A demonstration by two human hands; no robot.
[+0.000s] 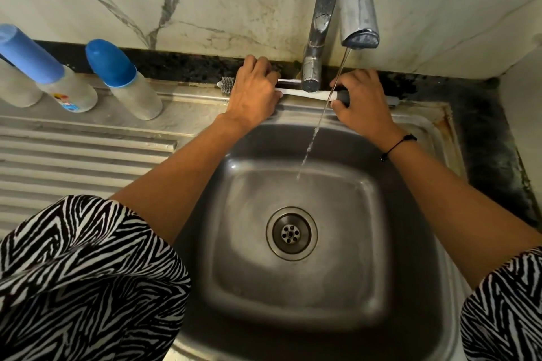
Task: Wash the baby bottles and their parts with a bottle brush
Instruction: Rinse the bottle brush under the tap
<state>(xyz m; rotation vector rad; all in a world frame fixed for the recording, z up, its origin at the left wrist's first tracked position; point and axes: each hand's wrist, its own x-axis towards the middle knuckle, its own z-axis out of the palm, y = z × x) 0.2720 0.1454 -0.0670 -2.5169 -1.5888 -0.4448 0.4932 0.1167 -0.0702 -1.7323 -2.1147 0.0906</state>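
Note:
A bottle brush (305, 94) with a white shaft, dark handle and grey bristle head lies along the back ledge of the steel sink (440, 138), behind the tap base. My left hand (255, 88) covers the shaft near the bristles, fingers curled over it. My right hand (360, 97) grips the dark handle end. Two baby bottles with blue caps, one (52, 73) and another (126, 82), stand on the drainboard at the left, apart from both hands.
A chrome tap (355, 0) runs a thin stream of water (313, 132) into the basin, whose drain (291, 233) sits mid-bowl. The ribbed drainboard (73, 152) stretches left. A marbled wall rises behind. A third pale container (17, 88) stands at the far left.

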